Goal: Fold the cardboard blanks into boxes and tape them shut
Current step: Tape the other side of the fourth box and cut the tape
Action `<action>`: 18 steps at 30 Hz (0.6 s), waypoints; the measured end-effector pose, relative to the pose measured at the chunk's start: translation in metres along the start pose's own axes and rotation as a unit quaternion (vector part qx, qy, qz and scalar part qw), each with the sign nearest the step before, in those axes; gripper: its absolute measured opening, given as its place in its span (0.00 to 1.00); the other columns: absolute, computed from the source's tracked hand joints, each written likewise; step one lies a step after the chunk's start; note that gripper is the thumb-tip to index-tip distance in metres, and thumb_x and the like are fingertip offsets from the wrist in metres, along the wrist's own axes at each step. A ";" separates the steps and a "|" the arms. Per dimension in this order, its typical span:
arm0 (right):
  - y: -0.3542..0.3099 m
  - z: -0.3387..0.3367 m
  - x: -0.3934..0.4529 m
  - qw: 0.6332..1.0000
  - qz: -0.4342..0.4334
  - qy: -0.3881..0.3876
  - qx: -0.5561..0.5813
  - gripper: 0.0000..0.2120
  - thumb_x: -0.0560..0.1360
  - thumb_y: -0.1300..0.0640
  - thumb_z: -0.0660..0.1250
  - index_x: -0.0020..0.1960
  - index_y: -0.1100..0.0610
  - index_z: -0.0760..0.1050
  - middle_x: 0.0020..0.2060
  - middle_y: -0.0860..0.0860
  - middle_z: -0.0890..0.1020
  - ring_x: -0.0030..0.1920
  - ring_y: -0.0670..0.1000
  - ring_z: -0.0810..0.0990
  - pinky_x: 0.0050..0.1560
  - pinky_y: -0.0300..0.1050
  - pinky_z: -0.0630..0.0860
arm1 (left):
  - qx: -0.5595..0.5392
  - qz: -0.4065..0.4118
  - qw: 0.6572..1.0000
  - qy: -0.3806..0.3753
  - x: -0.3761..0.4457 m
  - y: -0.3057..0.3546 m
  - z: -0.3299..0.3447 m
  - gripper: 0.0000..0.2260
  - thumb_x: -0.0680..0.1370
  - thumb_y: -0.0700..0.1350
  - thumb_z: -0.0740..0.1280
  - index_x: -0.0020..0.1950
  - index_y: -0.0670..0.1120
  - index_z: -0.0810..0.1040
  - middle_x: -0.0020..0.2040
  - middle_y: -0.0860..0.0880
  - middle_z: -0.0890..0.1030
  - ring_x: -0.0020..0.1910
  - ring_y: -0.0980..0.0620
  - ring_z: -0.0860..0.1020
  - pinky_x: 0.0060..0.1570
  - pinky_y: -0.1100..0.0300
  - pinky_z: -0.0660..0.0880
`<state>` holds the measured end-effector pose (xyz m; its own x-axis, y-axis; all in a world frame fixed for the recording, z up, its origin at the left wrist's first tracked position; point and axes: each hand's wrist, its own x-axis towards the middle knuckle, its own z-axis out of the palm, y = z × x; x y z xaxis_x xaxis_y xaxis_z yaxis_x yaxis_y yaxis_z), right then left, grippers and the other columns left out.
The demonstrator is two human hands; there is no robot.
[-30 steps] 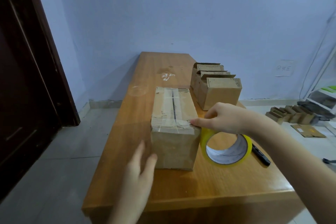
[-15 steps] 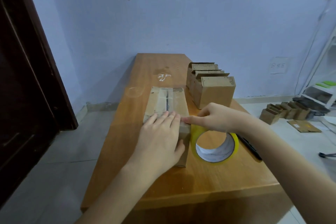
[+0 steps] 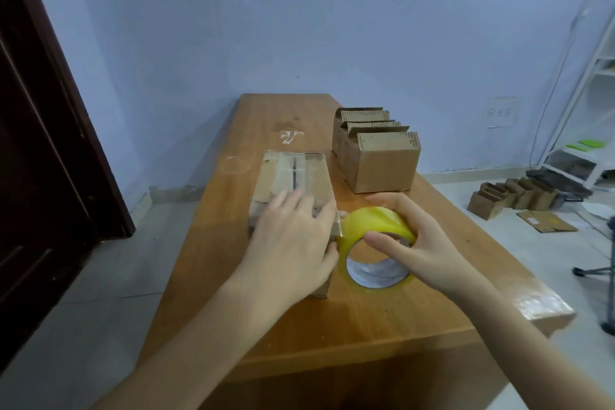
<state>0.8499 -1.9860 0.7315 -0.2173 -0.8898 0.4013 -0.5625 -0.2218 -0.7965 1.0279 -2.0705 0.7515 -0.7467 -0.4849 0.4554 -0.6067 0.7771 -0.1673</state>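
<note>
A closed cardboard box with tape along its top seam lies lengthwise on the wooden table. My left hand lies flat on the box's near end, fingers straight, pressing the tape down. Right beside the box, my right hand grips a yellow tape roll, fingers over its top and thumb through the core. A short strip of tape runs from the roll to the box's right edge.
Several folded open-topped boxes stand in a row at the table's back right. More small boxes and a flat blank lie on the floor at right, near a white shelf. A dark door is at left.
My left hand came up from the table onto the box's near end and presses there. My right hand left the box edge and took hold of the tape roll, lifting it upright.
</note>
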 end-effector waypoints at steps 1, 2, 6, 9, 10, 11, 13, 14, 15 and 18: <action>0.003 0.004 0.000 0.999 0.001 0.034 0.025 0.18 0.70 0.42 0.72 0.57 0.45 0.74 0.46 0.44 0.79 0.46 0.44 0.79 0.45 0.35 0.76 | 0.003 0.019 1.000 0.016 0.003 0.002 0.005 0.25 0.65 0.49 0.73 0.60 0.40 0.79 0.55 0.39 0.81 0.55 0.42 0.80 0.59 0.49 0.73; 0.007 0.006 0.002 0.996 0.008 0.076 0.047 0.17 0.70 0.39 0.71 0.55 0.44 0.76 0.45 0.48 0.79 0.45 0.47 0.79 0.45 0.39 0.78 | -0.002 0.029 0.999 0.017 0.004 0.004 0.007 0.28 0.63 0.47 0.76 0.59 0.37 0.79 0.56 0.38 0.81 0.55 0.42 0.80 0.60 0.51 0.71; 0.006 0.014 0.008 0.989 -0.020 0.139 0.051 0.09 0.69 0.44 0.71 0.44 0.48 0.79 0.39 0.42 0.82 0.43 0.42 0.80 0.43 0.34 0.75 | -0.031 0.031 0.999 0.025 0.001 0.003 0.009 0.29 0.65 0.45 0.71 0.64 0.35 0.74 0.60 0.38 0.78 0.58 0.44 0.79 0.60 0.53 0.69; -0.001 0.016 0.011 0.994 -0.027 0.108 0.011 0.03 0.73 0.57 0.71 0.43 0.51 0.79 0.38 0.43 0.81 0.40 0.41 0.79 0.40 0.30 0.73 | -0.028 0.033 0.999 0.029 -0.005 -0.005 0.011 0.31 0.65 0.43 0.71 0.66 0.36 0.72 0.61 0.40 0.78 0.59 0.45 0.79 0.60 0.54 0.68; -0.003 0.013 0.013 0.995 -0.025 0.101 0.000 0.03 0.73 0.58 0.71 0.43 0.51 0.79 0.37 0.45 0.81 0.38 0.41 0.78 0.38 0.30 0.73 | -0.018 0.038 0.999 0.030 -0.005 -0.006 0.012 0.32 0.62 0.41 0.75 0.65 0.35 0.74 0.61 0.40 0.78 0.58 0.45 0.79 0.60 0.54 0.69; -0.006 0.010 0.013 0.995 -0.018 0.099 -0.007 0.03 0.73 0.58 0.71 0.43 0.51 0.78 0.35 0.47 0.80 0.35 0.42 0.77 0.37 0.30 0.72 | -0.008 0.045 0.999 0.022 -0.006 -0.008 0.013 0.34 0.59 0.39 0.78 0.64 0.35 0.75 0.60 0.39 0.79 0.58 0.45 0.79 0.59 0.54 0.71; -0.008 0.004 0.012 0.996 -0.002 0.075 -0.055 0.02 0.72 0.53 0.70 0.42 0.49 0.76 0.30 0.49 0.77 0.30 0.43 0.73 0.32 0.33 0.70 | 0.004 0.053 0.999 0.005 -0.007 -0.009 0.012 0.37 0.56 0.37 0.81 0.63 0.35 0.75 0.60 0.38 0.79 0.57 0.45 0.80 0.57 0.53 0.74; -0.006 0.001 0.010 0.991 -0.002 0.058 -0.124 0.03 0.70 0.50 0.69 0.42 0.48 0.75 0.28 0.48 0.77 0.28 0.44 0.72 0.30 0.35 0.68 | 0.004 0.058 0.998 0.003 -0.007 -0.010 0.012 0.37 0.55 0.36 0.81 0.63 0.34 0.75 0.60 0.38 0.79 0.57 0.45 0.80 0.56 0.53 0.75; -0.005 0.000 0.008 0.978 -0.005 0.042 -0.206 0.05 0.69 0.47 0.68 0.42 0.46 0.74 0.26 0.46 0.76 0.28 0.44 0.72 0.29 0.35 0.65 | 0.001 0.064 0.998 0.001 -0.006 -0.011 0.012 0.37 0.55 0.36 0.81 0.63 0.34 0.76 0.60 0.39 0.79 0.56 0.45 0.80 0.55 0.53 0.75; -0.001 -0.001 0.004 0.947 -0.024 0.020 -0.318 0.12 0.69 0.38 0.62 0.45 0.44 0.74 0.26 0.42 0.74 0.29 0.44 0.73 0.28 0.35 0.61 | -0.009 0.059 0.998 -0.004 -0.007 -0.011 0.010 0.38 0.55 0.38 0.82 0.63 0.35 0.75 0.60 0.40 0.79 0.56 0.46 0.80 0.55 0.55 0.75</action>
<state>0.8487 -1.9893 0.7344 -0.2016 -0.8665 0.4567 -0.9370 0.0348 -0.3477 1.0370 -2.0797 0.7415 -0.8148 -0.3932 0.4260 -0.5096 0.8362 -0.2029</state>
